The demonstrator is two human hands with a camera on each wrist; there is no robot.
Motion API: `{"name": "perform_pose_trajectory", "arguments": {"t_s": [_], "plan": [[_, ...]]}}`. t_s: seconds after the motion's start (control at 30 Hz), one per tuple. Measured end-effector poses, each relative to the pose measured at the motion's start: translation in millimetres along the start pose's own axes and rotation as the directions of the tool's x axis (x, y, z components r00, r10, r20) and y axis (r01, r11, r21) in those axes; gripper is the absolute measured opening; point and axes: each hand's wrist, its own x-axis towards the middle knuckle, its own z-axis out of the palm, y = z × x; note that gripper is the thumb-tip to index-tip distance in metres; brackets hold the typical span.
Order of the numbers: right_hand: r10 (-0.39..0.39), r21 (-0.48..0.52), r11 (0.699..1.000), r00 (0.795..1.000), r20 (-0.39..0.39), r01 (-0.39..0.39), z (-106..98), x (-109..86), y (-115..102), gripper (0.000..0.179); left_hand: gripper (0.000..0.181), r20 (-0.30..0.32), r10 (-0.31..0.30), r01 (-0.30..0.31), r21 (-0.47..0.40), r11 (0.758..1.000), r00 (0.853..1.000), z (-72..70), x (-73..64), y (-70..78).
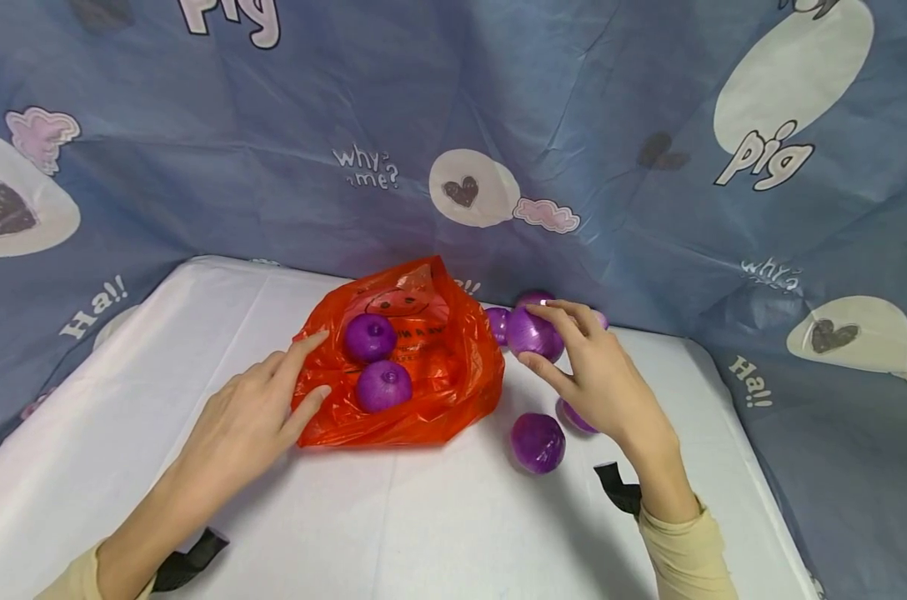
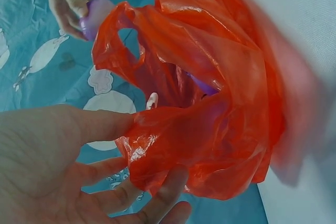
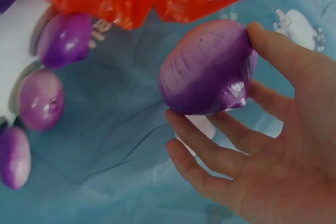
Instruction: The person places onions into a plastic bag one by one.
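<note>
A red plastic bag (image 1: 464, 367) lies with its mouth spread, and two purple onions (image 1: 371, 337) are inside it. My left hand (image 1: 247, 417) pinches the bag's left edge; in the left wrist view the thumb (image 2: 107, 125) is on one side of the film and fingers are on the other. To the right of the bag, my right hand (image 1: 603, 375) grips another purple onion (image 3: 207, 69) between thumb and fingertips, raised above the table. One more onion (image 1: 538, 443) rests on the table below that hand, with a second partly hidden by the hand.
Several more purple onions (image 3: 41, 99) lie along the table's back edge, behind the right hand. A white cloth covers the table (image 1: 438, 517). A blue printed curtain (image 1: 311, 108) rises directly behind and at both sides.
</note>
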Motion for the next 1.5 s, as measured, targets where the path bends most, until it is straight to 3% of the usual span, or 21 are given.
{"name": "perform_pose_trajectory", "arguments": {"t_s": [0.4, 0.7, 1.2, 1.5], "plan": [[-0.133, -0.056, 0.99, 0.991, -0.02, 0.132, 0, 6.2, -44, 0.063, 0.066, -0.003, 0.006, -0.006, -0.006, 1.0, 1.0, 0.8, -0.3, -0.8], [-0.339, -0.212, 0.924, 0.939, -0.06, 0.319, 19, 15.2, -75, 0.061, 0.066, -0.006, 0.013, -0.013, -0.003, 1.0, 1.0, 0.7, -0.4, -0.3], [-0.487, -0.251, 0.84, 0.872, 0.039, 0.48, 44, 33.3, -113, 0.061, 0.065, -0.003, 0.011, -0.011, 0.001, 1.0, 1.0, -2.1, 1.0, -2.5], [-0.476, -0.293, 0.816, 0.866, 0.15, 0.499, 69, 50.1, -126, 0.063, 0.064, -0.003, -0.005, 0.005, 0.017, 1.0, 1.0, -2.7, 1.9, -3.7]]}}
